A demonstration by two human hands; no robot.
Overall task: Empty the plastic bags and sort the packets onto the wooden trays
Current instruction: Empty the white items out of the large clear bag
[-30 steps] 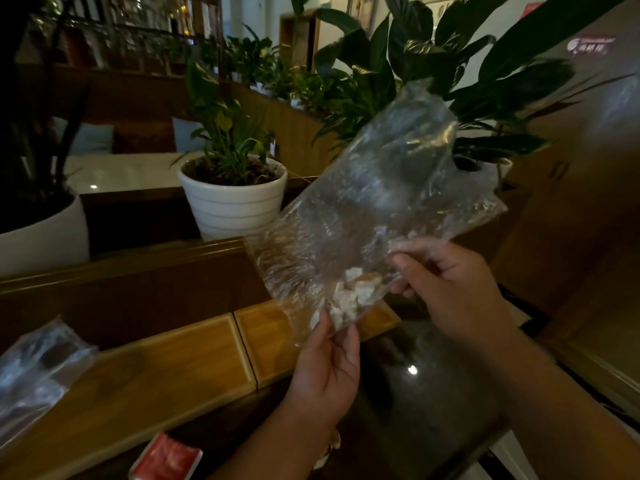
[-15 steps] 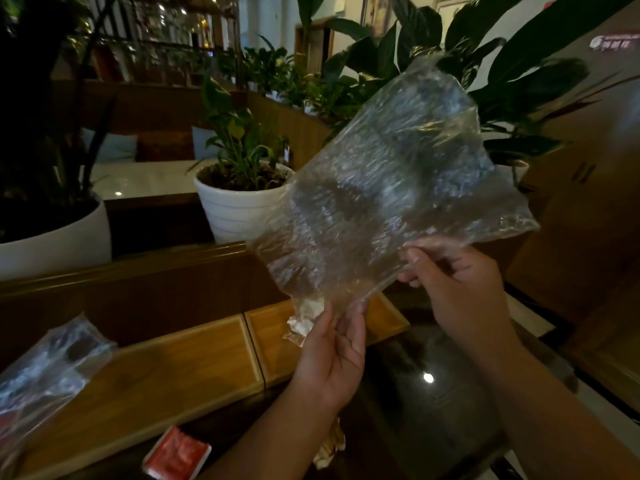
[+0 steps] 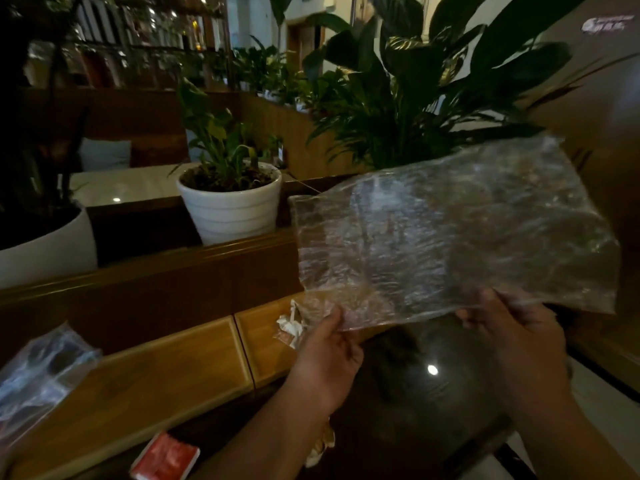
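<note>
Plastic bag (image 3: 450, 237) is held up tilted over the right wooden tray (image 3: 263, 344), left hand (image 3: 325, 355) pinching its low corner and right hand (image 3: 512, 337) gripping the bottom edge, likely so the white packets (image 3: 291, 325) spill out at the low corner above that tray.

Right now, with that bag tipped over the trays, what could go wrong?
1. White packets are spilling from the clear bag by the left hand, near the right wooden tray and its edge; some may land on the dark table.
2. The right hand only pinches the bag's edge; it could slip.
</note>
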